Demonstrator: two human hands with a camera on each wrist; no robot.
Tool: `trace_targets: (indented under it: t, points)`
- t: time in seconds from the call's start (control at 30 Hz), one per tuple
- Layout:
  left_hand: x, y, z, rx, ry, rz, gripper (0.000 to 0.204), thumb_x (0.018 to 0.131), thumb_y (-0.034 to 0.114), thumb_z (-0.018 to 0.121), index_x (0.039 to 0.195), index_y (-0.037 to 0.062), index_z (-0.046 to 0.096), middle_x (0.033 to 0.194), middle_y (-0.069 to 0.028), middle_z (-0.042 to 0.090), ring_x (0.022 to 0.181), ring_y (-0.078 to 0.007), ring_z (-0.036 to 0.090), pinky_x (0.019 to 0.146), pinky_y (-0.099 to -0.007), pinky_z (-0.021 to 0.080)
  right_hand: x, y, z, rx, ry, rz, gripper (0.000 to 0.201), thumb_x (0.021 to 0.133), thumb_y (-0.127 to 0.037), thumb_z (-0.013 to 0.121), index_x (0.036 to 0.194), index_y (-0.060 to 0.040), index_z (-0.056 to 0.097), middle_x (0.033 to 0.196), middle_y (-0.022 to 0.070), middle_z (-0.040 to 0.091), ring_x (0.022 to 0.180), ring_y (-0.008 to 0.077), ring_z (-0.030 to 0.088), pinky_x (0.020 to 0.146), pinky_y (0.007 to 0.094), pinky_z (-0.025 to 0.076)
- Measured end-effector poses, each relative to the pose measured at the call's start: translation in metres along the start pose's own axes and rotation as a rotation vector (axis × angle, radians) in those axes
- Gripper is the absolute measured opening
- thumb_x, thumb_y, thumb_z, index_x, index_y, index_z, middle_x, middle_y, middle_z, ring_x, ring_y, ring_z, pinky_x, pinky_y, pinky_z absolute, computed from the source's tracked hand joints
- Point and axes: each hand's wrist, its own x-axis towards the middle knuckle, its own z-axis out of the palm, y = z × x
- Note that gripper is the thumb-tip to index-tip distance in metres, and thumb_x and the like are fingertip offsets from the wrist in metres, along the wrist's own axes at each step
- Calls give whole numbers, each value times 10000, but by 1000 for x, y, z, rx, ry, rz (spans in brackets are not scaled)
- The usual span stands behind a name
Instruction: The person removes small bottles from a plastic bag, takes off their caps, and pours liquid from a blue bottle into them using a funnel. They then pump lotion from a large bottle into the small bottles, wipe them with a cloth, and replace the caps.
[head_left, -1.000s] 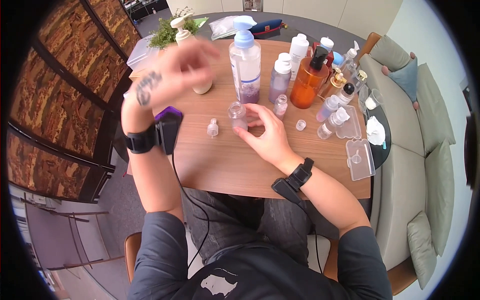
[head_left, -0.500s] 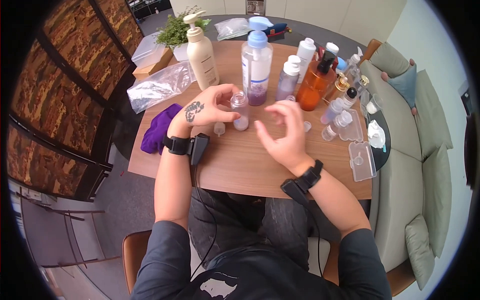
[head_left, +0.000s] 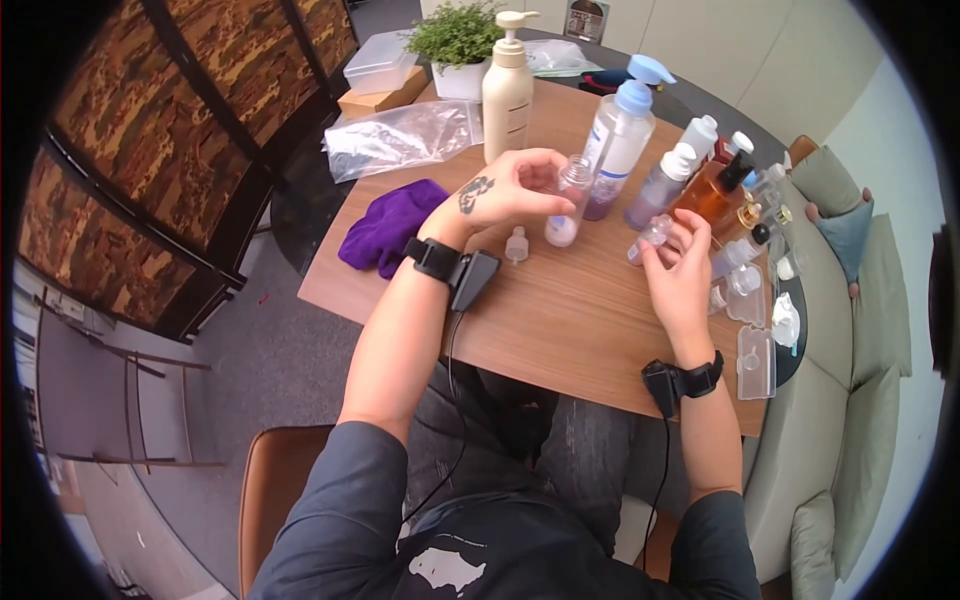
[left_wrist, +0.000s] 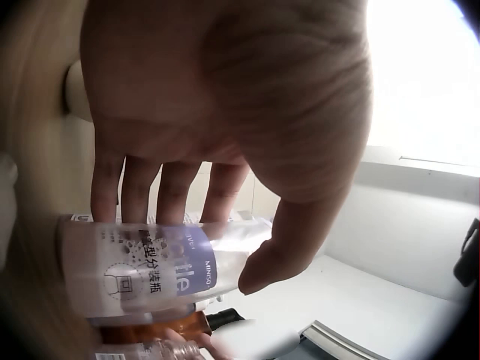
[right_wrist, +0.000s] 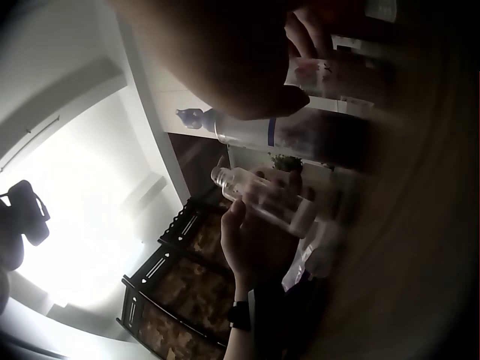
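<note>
My left hand (head_left: 508, 192) grips a clear, open-necked travel bottle (head_left: 563, 222) with whitish contents at its base. In the left wrist view its printed label faces the camera, the thumb lies near the neck, and the fingers pass behind. Farther right, my right hand (head_left: 683, 268) pinches a small clear bottle (head_left: 649, 243) between thumb and fingers; it leans to one side. A small translucent cap (head_left: 517, 245) stands on the table near my left wrist. Behind the travel bottle is a large pump bottle (head_left: 622, 140) with a blue head and purple liquid low inside.
Several bottles crowd the right side, among them an amber pump bottle (head_left: 708, 200). A cream pump bottle (head_left: 507, 105), a plastic bag (head_left: 400, 138) and a potted plant (head_left: 455, 45) stand or lie at the back left. A purple cloth (head_left: 392, 225) lies by my left forearm.
My left hand came down from above the table and took the travel bottle. My right hand let go of it and moved right to the small bottle. The head view turned.
</note>
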Motion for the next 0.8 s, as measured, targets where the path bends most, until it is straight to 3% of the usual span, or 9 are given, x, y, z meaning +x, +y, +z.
trace_targets:
  t: [0.07,0.17,0.3,0.37,0.5,0.63,0.8]
  points:
    - [0,0,4,-13,-12,-27,391,860,52,824,1213,39,655,1173,-39,724,1138,-142,657,1028,-320,508,1,3,1,71,-1,47,554,913,-86,803,1344,32,476,1209,196,714,1118,253,711,995,379,557]
    - [4,-6,3,26,-66,-22,404,845,48,836,1212,40,666,1173,-29,726,1122,-140,661,1025,-318,511,2,-4,-1,-83,-4,-75,487,897,-128,829,1287,13,574,1193,153,728,1109,221,707,984,367,544]
    - [7,-13,5,36,-87,-21,369,837,26,830,1176,37,686,1148,-26,730,1110,-144,664,1028,-318,513,7,-8,-3,-29,9,-172,422,887,-134,833,1267,-42,676,1177,85,734,1075,195,695,980,332,529]
    - [7,-12,6,59,-111,-42,340,833,21,827,1147,35,697,1135,-25,734,1095,-142,666,1028,-319,515,7,-35,-8,-103,-44,-194,397,907,-115,806,1277,-37,686,1185,87,732,1089,188,686,983,341,531]
    - [9,-14,8,125,-104,-57,346,823,30,834,1138,55,693,1115,-14,732,1076,-122,662,998,-310,519,16,-54,-12,-236,-146,-429,390,907,-87,774,1290,-56,703,1200,102,715,1074,217,694,931,339,545]
    - [7,-11,11,126,-104,-62,355,812,50,850,1130,68,692,1094,-8,729,1050,-112,659,967,-301,520,20,-69,-10,-253,-245,-339,362,921,-71,737,1282,-92,718,1178,105,700,987,248,686,886,367,550]
    - [7,-11,12,126,-109,-54,371,808,69,864,1138,66,693,1073,-10,734,1023,-114,664,956,-299,520,31,-74,-11,-407,-302,-463,365,929,-89,710,1293,-123,719,1143,83,693,992,278,664,930,398,509]
